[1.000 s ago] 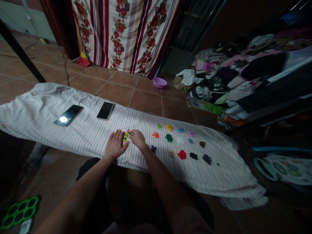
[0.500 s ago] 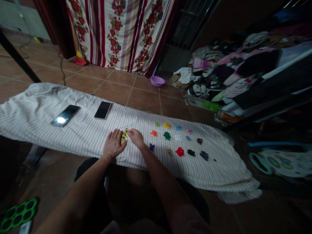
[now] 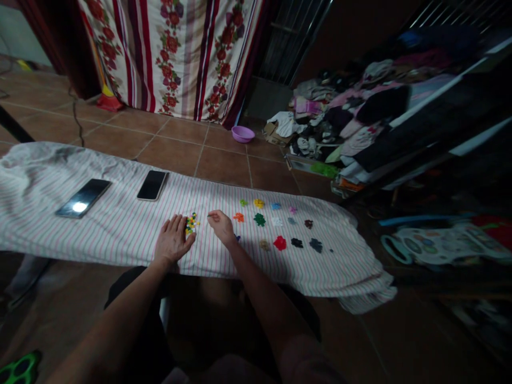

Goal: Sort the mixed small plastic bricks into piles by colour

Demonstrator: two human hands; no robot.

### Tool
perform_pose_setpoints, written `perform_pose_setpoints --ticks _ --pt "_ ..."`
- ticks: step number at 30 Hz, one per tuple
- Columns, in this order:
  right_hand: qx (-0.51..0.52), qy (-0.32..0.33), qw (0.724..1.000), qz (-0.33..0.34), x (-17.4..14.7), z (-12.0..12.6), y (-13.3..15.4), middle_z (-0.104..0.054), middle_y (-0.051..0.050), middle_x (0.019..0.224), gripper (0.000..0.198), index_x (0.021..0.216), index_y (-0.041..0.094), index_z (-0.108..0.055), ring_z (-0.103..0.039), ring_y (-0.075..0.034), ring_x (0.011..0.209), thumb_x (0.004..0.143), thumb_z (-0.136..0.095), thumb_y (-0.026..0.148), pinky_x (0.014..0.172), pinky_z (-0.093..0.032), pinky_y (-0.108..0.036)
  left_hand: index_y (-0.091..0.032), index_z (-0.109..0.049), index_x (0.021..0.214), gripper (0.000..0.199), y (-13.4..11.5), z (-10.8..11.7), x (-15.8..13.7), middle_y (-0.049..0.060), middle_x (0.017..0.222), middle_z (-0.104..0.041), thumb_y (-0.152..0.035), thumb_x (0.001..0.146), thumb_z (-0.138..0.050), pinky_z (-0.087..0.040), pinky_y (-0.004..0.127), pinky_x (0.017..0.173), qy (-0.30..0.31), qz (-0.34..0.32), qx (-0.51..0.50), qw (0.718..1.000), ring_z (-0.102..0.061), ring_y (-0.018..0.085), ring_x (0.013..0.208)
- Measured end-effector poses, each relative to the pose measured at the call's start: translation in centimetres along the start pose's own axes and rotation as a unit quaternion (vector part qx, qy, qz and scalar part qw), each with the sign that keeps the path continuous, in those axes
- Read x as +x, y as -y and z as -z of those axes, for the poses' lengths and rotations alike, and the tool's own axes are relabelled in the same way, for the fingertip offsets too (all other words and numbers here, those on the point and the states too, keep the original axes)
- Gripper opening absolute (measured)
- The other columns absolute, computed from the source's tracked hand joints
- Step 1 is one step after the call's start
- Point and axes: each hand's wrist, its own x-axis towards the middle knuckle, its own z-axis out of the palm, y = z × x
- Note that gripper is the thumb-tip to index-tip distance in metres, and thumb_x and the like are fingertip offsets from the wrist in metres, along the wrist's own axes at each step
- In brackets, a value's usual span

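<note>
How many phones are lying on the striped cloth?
2: one phone toward the left end of the cloth, a second phone to its right, farther out than the left hand.

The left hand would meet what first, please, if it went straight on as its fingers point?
The left hand seems to have a free way across the striped cloth to its far edge, with the nearer phone left of that line.

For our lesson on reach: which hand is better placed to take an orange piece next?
Probably the right hand: it is nearer the orange pile, though its fingertips seem to pinch a small dark piece. The left hand lies flat by the multicoloured pieces.
</note>
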Motion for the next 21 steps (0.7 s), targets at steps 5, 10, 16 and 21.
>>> perform_pose_setpoints --ticks 5,10,16,21 --pt "0.009 -0.075 0.997 -0.011 0.1 3.1 -0.6 -0.068 -0.002 0.087 0.016 0.093 0.02 -0.061 -0.066 -0.014 0.081 0.078 -0.055 0.023 0.078 -0.053 -0.027 -0.008 -0.047 0.133 0.061 0.1 -0.1 0.0 0.02 0.139 -0.051 -0.049 0.088 -0.039 -0.031 0.049 0.111 -0.004 -0.005 -0.002 1.0 -0.041 0.031 0.135" --pt "-0.026 -0.118 0.993 -0.01 -0.2 7.6 -2.1 -0.07 -0.003 0.093 0.022 0.096 0.021 -0.064 -0.067 -0.016 0.085 0.079 -0.051 0.026 0.081 -0.052 -0.028 -0.007 -0.048 0.132 0.062 0.1 -0.1 0.0 0.02 0.138 -0.052 -0.05 0.089 -0.036 -0.03 0.048 0.111 -0.002 -0.001 0.003 1.0 -0.042 0.031 0.134" --pt "-0.14 -0.209 0.966 -0.066 -0.7 13.7 -4.4 -0.072 -0.004 0.089 0.026 0.095 0.02 -0.068 -0.066 -0.017 0.085 0.079 -0.048 0.025 0.08 -0.049 -0.027 -0.007 -0.048 0.132 0.061 0.1 -0.1 -0.1 0.021 0.138 -0.052 -0.049 0.089 -0.037 -0.032 0.049 0.11 -0.01 -0.011 0.001 1.0 -0.043 0.032 0.133" --pt "-0.245 -0.211 0.938 -0.124 -1.0 16.6 -6.0 -0.073 -0.003 0.09 0.029 0.097 0.021 -0.071 -0.064 -0.018 0.083 0.08 -0.047 0.021 0.077 -0.046 -0.027 -0.006 -0.048 0.131 0.061 0.3 -0.3 0.0 0.021 0.138 -0.051 -0.05 0.089 -0.038 -0.033 0.049 0.109 -0.009 -0.014 0.009 1.0 -0.042 0.032 0.134"
